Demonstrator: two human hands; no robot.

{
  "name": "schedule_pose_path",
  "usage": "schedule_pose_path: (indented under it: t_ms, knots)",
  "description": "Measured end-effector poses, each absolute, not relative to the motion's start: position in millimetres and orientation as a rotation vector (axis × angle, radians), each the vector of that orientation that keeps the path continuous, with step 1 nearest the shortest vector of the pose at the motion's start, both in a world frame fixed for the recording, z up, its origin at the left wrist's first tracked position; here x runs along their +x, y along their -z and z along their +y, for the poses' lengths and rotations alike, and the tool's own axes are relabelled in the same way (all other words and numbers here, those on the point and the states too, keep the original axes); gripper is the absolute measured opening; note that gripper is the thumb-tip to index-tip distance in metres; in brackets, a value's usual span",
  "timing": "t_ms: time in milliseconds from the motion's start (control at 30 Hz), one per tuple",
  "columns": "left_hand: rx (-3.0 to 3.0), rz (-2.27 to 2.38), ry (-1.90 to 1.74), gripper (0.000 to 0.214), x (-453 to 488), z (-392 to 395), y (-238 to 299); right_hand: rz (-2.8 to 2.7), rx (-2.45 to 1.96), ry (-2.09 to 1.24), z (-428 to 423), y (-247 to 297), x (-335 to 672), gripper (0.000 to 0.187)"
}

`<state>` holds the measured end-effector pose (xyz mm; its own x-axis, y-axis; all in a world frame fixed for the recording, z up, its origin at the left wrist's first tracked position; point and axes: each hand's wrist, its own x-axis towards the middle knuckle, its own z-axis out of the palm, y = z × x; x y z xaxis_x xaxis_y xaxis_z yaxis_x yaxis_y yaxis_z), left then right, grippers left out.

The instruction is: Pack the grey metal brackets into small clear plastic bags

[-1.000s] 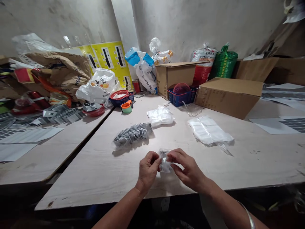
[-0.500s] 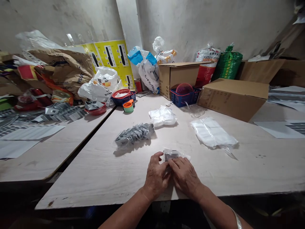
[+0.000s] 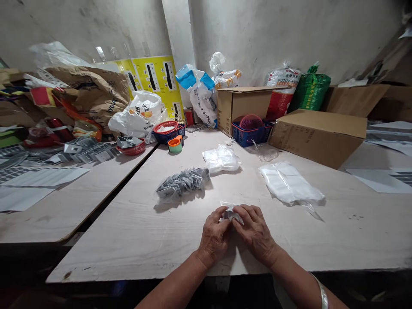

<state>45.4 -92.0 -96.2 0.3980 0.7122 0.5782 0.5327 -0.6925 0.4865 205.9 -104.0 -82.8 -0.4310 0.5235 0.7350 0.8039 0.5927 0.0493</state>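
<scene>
Near the table's front edge, my left hand (image 3: 215,234) and my right hand (image 3: 255,231) meet around a small clear plastic bag (image 3: 232,213) with a grey piece inside. Fingers of both hands are closed on it, thumbs on the near side; much of the bag is hidden by them. Beyond my left hand lies a row of grey pieces in clear bags (image 3: 183,183), packed side by side. A stack of clear plastic bags (image 3: 220,158) is farther back, and a larger stack of flat bags (image 3: 289,182) lies to the right.
Blue baskets (image 3: 246,134) and cardboard boxes (image 3: 317,135) stand along the back. An orange and green tape roll (image 3: 175,145) sits by a red basket (image 3: 165,126). On the left table (image 3: 35,223), past a dark gap, are grey parts (image 3: 86,150) and paper sheets (image 3: 48,178).
My right fingers have shifted from lying over the bag's near side to its far edge, folding the plastic around the grey piece. The view has shifted slightly.
</scene>
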Motion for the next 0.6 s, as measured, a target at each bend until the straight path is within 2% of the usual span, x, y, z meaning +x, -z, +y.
schedule_pose_path:
  t_ms: [400,600]
  knots:
    - [2.397,1.089,-1.184,0.027,49,-98,88,-2.342,-1.371,0.418,-83,55,179,0.017]
    - [2.391,1.144,-1.264,0.010,27,-94,72,-2.414,-1.395,0.189,-64,49,184,0.020]
